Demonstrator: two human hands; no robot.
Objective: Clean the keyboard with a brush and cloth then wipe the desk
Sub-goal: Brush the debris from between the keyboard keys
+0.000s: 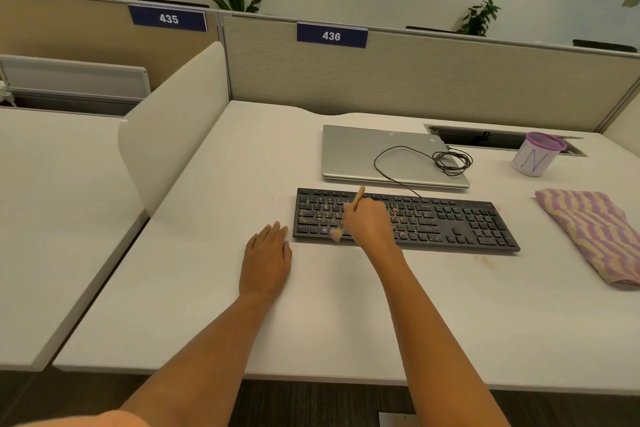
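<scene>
A black keyboard [450,222] lies across the white desk [329,315], its keys speckled with brownish crumbs. My right hand [367,222] hovers over the keyboard's left half and grips a small wooden-handled brush [358,196], whose blurred bristles touch the keys near the front left edge. My left hand [266,260] rests flat on the desk, fingers straight, fingertips just left of the keyboard's front left corner. A folded pink-and-tan striped cloth [595,232] lies on the desk to the right of the keyboard.
A closed silver laptop [349,152] with a coiled thin cable [450,159] on it sits behind the keyboard. A white cup with a purple rim [535,156] stands at back right by a cable slot. A white divider [173,121] borders the left. Crumbs dot the desk at the keyboard's right.
</scene>
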